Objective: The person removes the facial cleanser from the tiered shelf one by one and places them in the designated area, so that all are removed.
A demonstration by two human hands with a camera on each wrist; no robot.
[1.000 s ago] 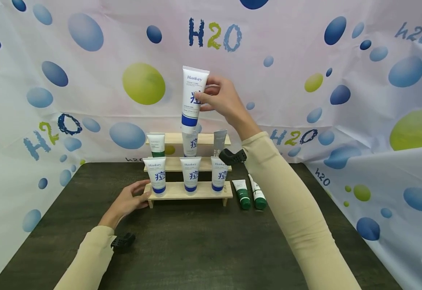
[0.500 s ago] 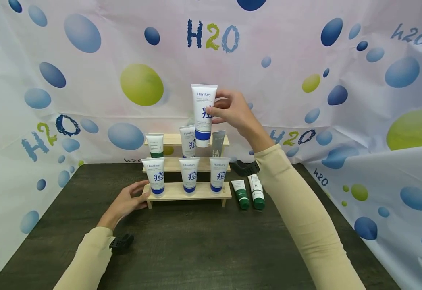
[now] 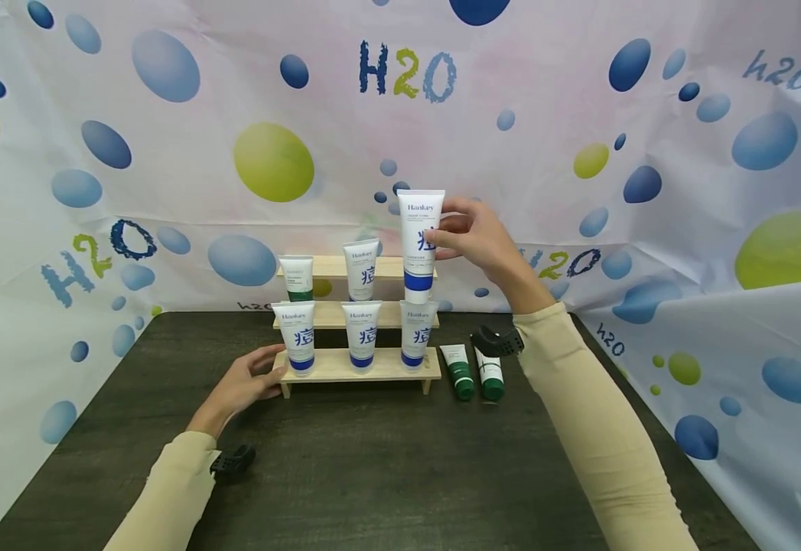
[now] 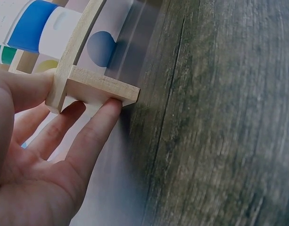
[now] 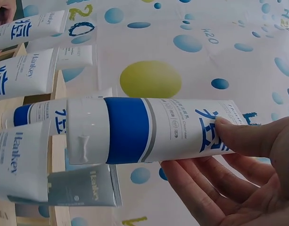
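Note:
My right hand (image 3: 476, 239) pinches a white cleanser tube (image 3: 419, 229) with a blue band between thumb and fingers. Cap down and roughly upright, this tube overlaps the right end of the stepped wooden rack (image 3: 366, 373). It hides the grey tube (image 5: 85, 186) on the rack in the head view. Three blue-banded tubes, one of them the middle tube (image 3: 362, 333), stand along the lowest step. At the rack's left end, my left hand (image 3: 245, 383) holds the wood, thumb on the board and fingertips against the leg (image 4: 103, 87).
Higher on the rack stand a green-based white tube (image 3: 297, 277) and another blue-banded tube (image 3: 361, 269). Two tubes with green caps, a shorter tube (image 3: 458, 371) and a longer tube (image 3: 490, 376), lie on the dark table (image 3: 400, 467) right of the rack. A printed backdrop (image 3: 551, 99) rises behind.
My right hand has carried the cleanser tube rightward and down, from above the rack's middle to its right end, and the tube is straighter. The left hand stays at the rack.

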